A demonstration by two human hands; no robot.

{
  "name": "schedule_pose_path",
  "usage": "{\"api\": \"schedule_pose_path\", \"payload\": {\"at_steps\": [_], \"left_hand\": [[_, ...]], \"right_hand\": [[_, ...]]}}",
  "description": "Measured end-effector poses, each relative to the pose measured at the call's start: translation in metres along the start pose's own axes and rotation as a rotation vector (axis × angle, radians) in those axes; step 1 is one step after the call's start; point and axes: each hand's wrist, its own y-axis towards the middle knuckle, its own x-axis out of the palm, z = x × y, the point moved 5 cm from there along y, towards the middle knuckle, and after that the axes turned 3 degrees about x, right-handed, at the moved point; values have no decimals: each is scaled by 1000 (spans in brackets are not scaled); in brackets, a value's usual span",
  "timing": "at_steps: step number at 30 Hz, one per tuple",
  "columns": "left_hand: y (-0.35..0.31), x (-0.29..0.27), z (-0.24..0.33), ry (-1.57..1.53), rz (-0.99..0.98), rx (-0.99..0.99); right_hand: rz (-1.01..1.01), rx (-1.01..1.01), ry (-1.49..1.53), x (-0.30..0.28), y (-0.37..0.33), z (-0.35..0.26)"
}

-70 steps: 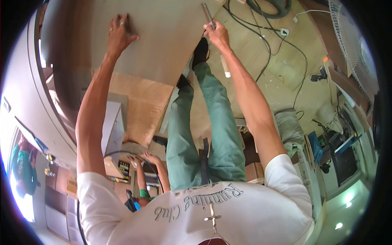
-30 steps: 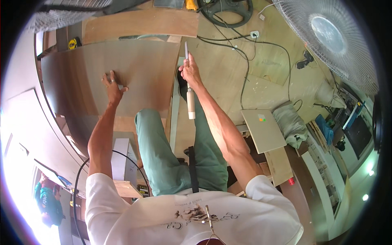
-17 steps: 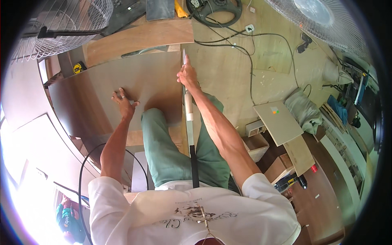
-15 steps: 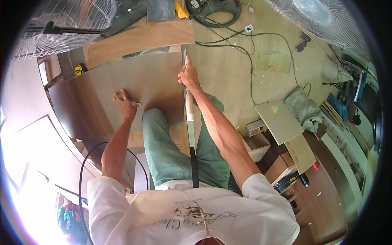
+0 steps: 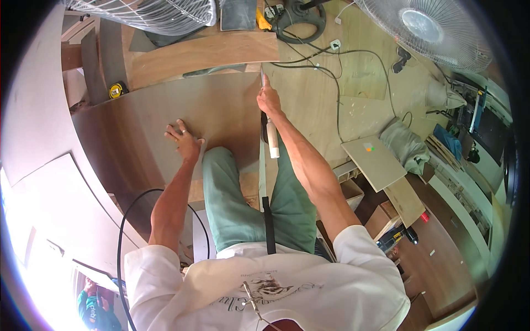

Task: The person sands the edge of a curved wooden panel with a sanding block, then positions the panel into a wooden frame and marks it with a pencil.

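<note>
My left hand (image 5: 186,144) lies on a smooth brown panel (image 5: 138,113), fingers spread and holding nothing. Beside the panel's right edge, my right hand (image 5: 269,100) is closed around a wooden-handled tool (image 5: 273,140) with a narrow metal blade. Its index finger stretches forward along the blade, whose tip shows just past the finger. The handle's pale end points back toward my right knee, and the hand hides the middle of the tool. Whether the blade touches the panel edge, I cannot tell.
A curved wooden board (image 5: 204,55) lies beyond the panel, with a yellow-black tape measure (image 5: 117,90) near its left end. Two fans (image 5: 424,27) stand at the far side. Black cables (image 5: 338,99) cross the floor. A cordless drill (image 5: 392,238) lies at right among boards.
The whole view has shifted, moving the scene slightly right. The tool's handle end has swung a little right, off the panel's edge line. My left hand stays spread on the panel.
</note>
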Motion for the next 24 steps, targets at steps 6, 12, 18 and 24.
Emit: {"api": "schedule_pose_path", "payload": {"at_steps": [6, 12, 18, 24], "left_hand": [[0, -2, 11, -45, -46, -30], [-2, 0, 10, -50, -26, -22], [0, -1, 10, -92, -26, -1], [1, 1, 7, -103, -12, 17]], "right_hand": [[2, -36, 19, -12, 1, -3], [30, -48, 6, -10, 13, 5], [-28, -54, 113, -8, 7, 12], [19, -44, 56, -5, -2, 2]]}}
